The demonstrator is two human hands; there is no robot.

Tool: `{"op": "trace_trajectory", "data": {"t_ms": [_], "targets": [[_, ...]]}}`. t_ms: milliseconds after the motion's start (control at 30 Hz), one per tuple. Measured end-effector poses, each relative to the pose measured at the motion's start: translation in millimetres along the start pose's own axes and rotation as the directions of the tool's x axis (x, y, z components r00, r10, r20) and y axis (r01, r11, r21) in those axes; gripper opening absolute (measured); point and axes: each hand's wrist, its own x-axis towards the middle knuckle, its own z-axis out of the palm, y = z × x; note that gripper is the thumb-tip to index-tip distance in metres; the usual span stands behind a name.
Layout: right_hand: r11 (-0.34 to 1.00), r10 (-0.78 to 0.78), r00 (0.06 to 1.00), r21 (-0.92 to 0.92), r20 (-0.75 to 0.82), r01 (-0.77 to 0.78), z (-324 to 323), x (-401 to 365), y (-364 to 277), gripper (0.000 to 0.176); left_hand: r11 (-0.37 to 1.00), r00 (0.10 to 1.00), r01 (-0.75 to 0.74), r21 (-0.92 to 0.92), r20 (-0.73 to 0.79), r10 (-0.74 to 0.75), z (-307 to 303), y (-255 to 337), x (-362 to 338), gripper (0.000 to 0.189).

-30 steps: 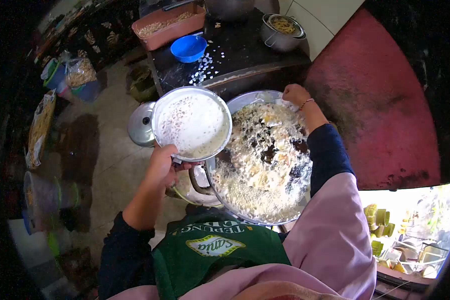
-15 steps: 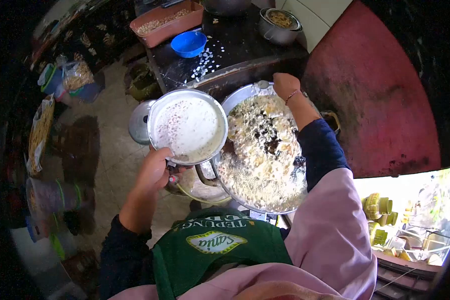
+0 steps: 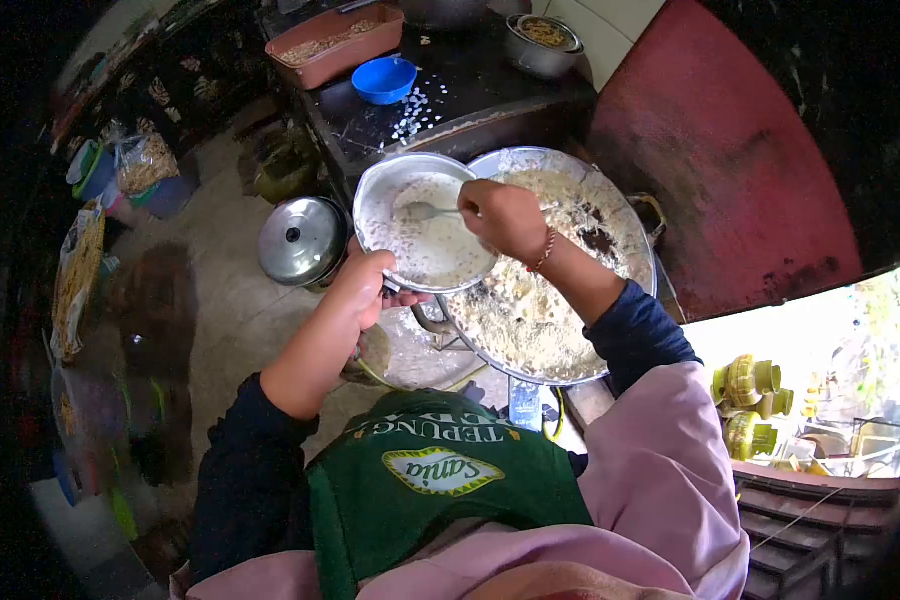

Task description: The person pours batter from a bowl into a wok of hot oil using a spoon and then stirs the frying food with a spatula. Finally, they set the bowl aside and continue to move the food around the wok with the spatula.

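My left hand (image 3: pixel 368 285) grips the near edge of a metal bowl (image 3: pixel 370 180) of white batter with small reddish bits in it. The bowl is tilted a little and overlaps the left rim of a wide pan (image 3: pixel 560 376). Pale, bubbling food (image 3: pixel 530 320) fills that pan. Over the bowl's right side, my right hand (image 3: pixel 506 218) is closed round the handle of a metal spoon (image 3: pixel 422 211), whose head rests in the batter.
A blue bowl (image 3: pixel 383 80) and an orange-brown tray (image 3: pixel 335 48) of nuts stand on the dark counter, with white spots beside them. A steel pot (image 3: pixel 543 50) is behind the pan. On the left, a round lid (image 3: pixel 302 240) lies low.
My right hand has come from the pan's far rim to the bowl on the left, and the spoon now shows in the batter. The bowl has shifted right, over the pan's edge.
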Motion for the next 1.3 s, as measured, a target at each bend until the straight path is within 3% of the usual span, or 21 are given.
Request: {"op": "trace_trajectory", "data": {"t_ms": [33,67,167,200,333,467,600,733,867,933,1033,1067,1100,1300], "targets": [[1.000,0.011,0.996,-0.018,0.084,-0.009,2.1,-3.6,-5.6,0.012,1.000,1.000,-0.004,-0.009,0.017,0.004,0.0,-0.8,-0.5,0.051],[0.989,0.149,0.963,-0.007,0.226,-0.151,-2.5,-7.3,-7.7,0.013,1.000,1.000,-0.006,-0.001,0.015,0.006,-0.4,-2.2,-1.1,0.051],[0.966,0.179,0.926,0.117,0.332,-0.229,-24.9,-16.4,6.5,0.012,1.000,1.000,-0.008,0.027,0.014,0.008,1.5,-4.1,-3.6,0.049],[0.959,0.237,0.911,0.067,0.337,-0.274,-32.9,-19.1,7.3,0.012,0.999,1.000,-0.012,0.042,0.017,0.012,3.3,-3.3,-6.6,0.049],[0.980,0.059,0.997,-0.191,0.046,-0.049,-28.6,-29.7,15.5,0.011,0.999,0.999,-0.021,0.037,0.042,0.019,3.8,-6.2,-8.4,0.052],[0.988,0.129,0.973,0.061,0.189,-0.143,-16.8,-24.9,41.3,0.014,0.998,0.998,-0.061,0.004,-0.017,0.061,5.5,-8.1,-11.4,0.052],[0.909,0.155,0.942,0.329,0.298,-0.254,-20.2,-5.2,76.2,0.020,0.993,0.994,-0.094,-0.069,-0.054,0.091,-5.3,-16.5,-2.5,0.050],[0.917,0.089,0.937,0.339,0.338,-0.209,-19.6,22.7,123.4,0.021,0.988,0.986,-0.113,-0.103,-0.133,0.099,-18.4,-23.7,2.5,0.054],[0.961,0.117,0.891,0.176,0.439,-0.213,2.0,56.0,170.0,0.021,0.968,0.967,-0.215,-0.133,-0.167,0.192,-27.0,-26.6,0.8,0.057],[0.987,0.162,0.882,-0.069,0.442,-0.147,15.6,74.4,187.0,0.021,0.952,0.956,-0.260,-0.162,-0.182,0.230,-34.8,-31.7,0.8,0.055],[0.955,0.219,0.847,-0.284,0.484,-0.085,20.9,102.6,214.5,0.016,0.967,0.936,-0.204,-0.150,-0.319,0.148,-34.5,-26.9,-12.1,0.054],[0.945,0.187,0.846,-0.327,0.500,-0.016,16.9,107.9,222.3,0.015,0.953,0.940,-0.197,-0.232,-0.320,0.117,-30.1,-22.6,-18.7,0.054],[0.939,0.260,0.848,-0.326,0.462,-0.110,11.6,110.9,226.5,0.016,0.957,0.939,-0.204,-0.206,-0.318,0.131,-31.0,-23.3,-21.8,0.053],[0.900,0.282,0.871,-0.424,0.402,-0.096,-1.2,101.3,223.4,0.015,0.981,0.945,-0.180,-0.078,-0.291,0.150,-38.5,-24.7,-33.1,0.048]]}}
